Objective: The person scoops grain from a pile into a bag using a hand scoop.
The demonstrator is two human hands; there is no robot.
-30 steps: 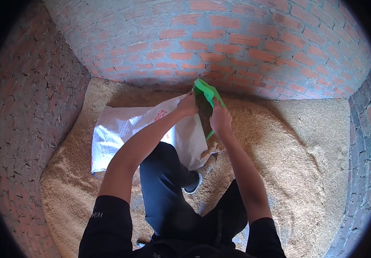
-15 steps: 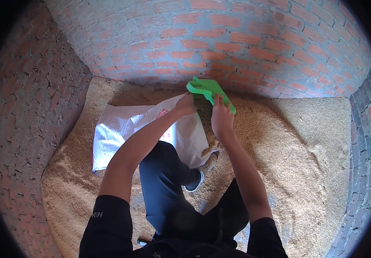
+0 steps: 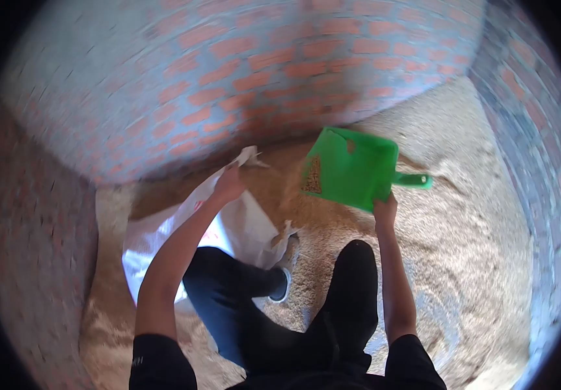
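Note:
A green plastic dustpan (image 3: 358, 169) is tilted above the loose tan grain (image 3: 462, 240), with a little grain along its front lip. My right hand (image 3: 386, 212) is closed on the dustpan's near rear corner, beside its handle, which points right. At the left, a white woven sack (image 3: 251, 224) with red print lies on the grain, its mouth towards the dustpan. My left hand (image 3: 230, 186) pinches the upper edge of that mouth and holds it raised. The sack's inside is mostly hidden.
Brick walls (image 3: 306, 65) with grey mortar enclose the grain-covered floor at the back and both sides. My shoe (image 3: 287, 260) is beside the sack's lower mouth edge. Bare grey floor shows through the grain at the right (image 3: 436, 312).
The dustpan has swung from the sack's mouth to the right, and its inner face now shows. My left hand still holds the sack's edge. The view has turned to the right.

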